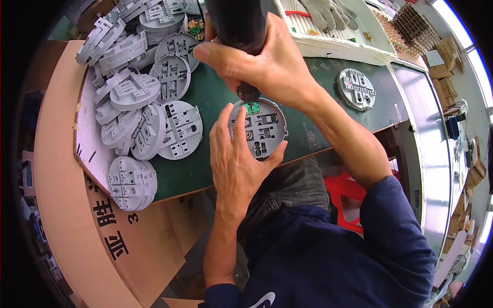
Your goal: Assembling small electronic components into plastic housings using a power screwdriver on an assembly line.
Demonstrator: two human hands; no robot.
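Note:
My right hand (264, 64) is wrapped round a black electric screwdriver (237, 25), held upright. Its bit points down at a small green circuit board (251, 108) inside a round grey plastic housing (272, 126). Whether the tip touches a screw is too small to tell. The housing lies on the green tabletop, open side up, with square cutouts in its floor. My left hand (233, 149) steadies it, the thumb at its near right rim and the fingers reaching over its left side toward the board.
Many similar grey housings (133, 92) are heaped at the left, partly in a cardboard box (67, 154). One more housing (356, 89) lies on the green table (313, 123) at the right. A white foam tray (344, 49) with grey gloves (328, 15) stands at the back. A red stool (346, 197) is below.

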